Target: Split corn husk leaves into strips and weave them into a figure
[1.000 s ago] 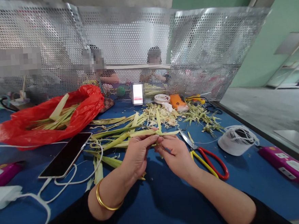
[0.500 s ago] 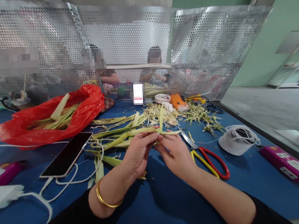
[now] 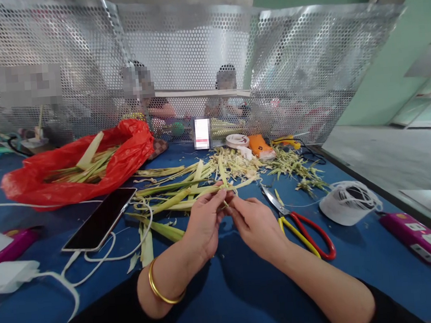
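Observation:
My left hand [image 3: 205,220], with a gold bangle [image 3: 158,286] on its wrist, pinches a pale green leaf strip [image 3: 222,171] that stands up from the fingertips. Close beside it, my right hand [image 3: 254,222] has its fingers closed at the same folded strips, one of which points off to the right. The fingers partly hide where the strips cross. Loose long leaf strips [image 3: 166,199] lie on the table behind my left hand. Scissors [image 3: 297,227] with red and yellow handles lie to the right of my right hand.
A red plastic bag [image 3: 70,191] of leaves and a cabled phone [image 3: 99,221] stand left. Leaf scraps [image 3: 234,162], an orange packet [image 3: 261,147] and a white cord spool [image 3: 342,206] lie beyond and right. Two people sit behind the perforated metal screen [image 3: 193,50].
Both hands have turned the strips slightly, and the upright leaf now leans more to the left. The whole view has shifted a little. Both hands keep their grip.

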Motion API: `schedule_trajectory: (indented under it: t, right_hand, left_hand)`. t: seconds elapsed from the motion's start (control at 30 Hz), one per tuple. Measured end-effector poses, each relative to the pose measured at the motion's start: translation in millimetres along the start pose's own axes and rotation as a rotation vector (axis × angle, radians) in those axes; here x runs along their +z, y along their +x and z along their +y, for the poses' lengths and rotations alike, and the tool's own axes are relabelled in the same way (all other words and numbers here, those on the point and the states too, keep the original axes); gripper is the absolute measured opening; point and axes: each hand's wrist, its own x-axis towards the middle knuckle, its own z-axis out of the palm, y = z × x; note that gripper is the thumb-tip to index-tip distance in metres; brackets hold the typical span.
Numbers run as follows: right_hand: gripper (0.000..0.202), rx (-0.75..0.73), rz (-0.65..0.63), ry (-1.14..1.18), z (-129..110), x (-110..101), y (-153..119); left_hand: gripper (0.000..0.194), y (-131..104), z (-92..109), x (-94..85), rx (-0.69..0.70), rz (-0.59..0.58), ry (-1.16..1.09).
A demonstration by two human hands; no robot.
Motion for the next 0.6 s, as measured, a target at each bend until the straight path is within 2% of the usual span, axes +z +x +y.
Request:
schedule_trajectory:
  t: [0.17, 0.33, 0.5, 0.6]
  right_hand:
    - [0.028, 0.139, -0.078, 0.153, 2.9, 2.8, 0.1]
    - [0.027, 0.055, -0.095, 0.203, -1.2, 4.1, -2.3]
    - [0.028, 0.054, -0.099, 0.281, -2.6, 5.9, -3.1]
    - [0.029, 0.137, -0.039, 0.374, 3.2, 3.9, 0.3]
  left_hand:
    - [0.013, 0.6, 3.3, 0.0, 0.033, -0.043, 0.007]
    - [0.004, 4.1, 0.6, 0.2, 0.053, 0.025, 0.058]
    - [0.015, 7.8, -1.6, 0.0, 0.115, 0.075, 0.003]
    - [0.019, 9.0, 3.6, -1.6, 0.087, 0.002, 0.043]
